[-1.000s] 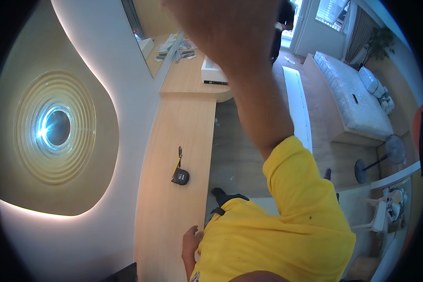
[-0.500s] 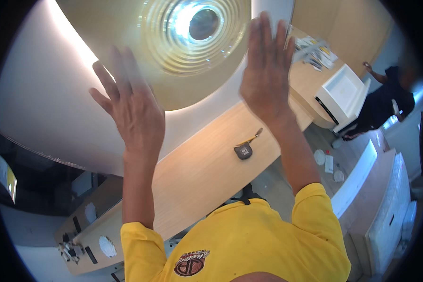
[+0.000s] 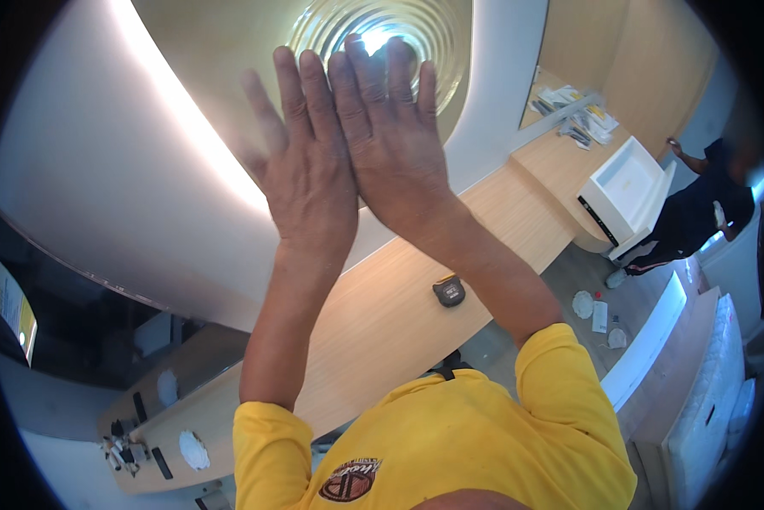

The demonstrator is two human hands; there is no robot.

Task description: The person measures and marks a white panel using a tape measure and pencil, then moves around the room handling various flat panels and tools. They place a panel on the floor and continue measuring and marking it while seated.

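Note:
Both of my hands are raised with backs showing and fingers stretched out. My left hand (image 3: 310, 170) and my right hand (image 3: 395, 140) lie side by side, touching along their thumb edges, in front of a gold-toned panel (image 3: 208, 51) with raised concentric rings. Whether the palms press on the panel cannot be made out. A bright strip of light (image 3: 186, 98) runs along the panel's edge, against a white curved surround (image 3: 76, 161). Below my forearms, a black tape measure (image 3: 449, 292) rests on the light wood counter (image 3: 365, 319). Neither hand holds anything visible.
At the right, a person in dark clothes (image 3: 696, 200) stands beside a white drawer (image 3: 627, 187). Packets and small parts (image 3: 576, 119) lie on the wood shelf. A dark glossy panel (image 3: 93, 323) is at left. A wrapped mattress-like slab (image 3: 709, 391) stands lower right.
My hands, apart before, have come together, the left moving right and the right moving left. My right forearm now hides the slim tool beside the tape measure. The view has shifted slightly.

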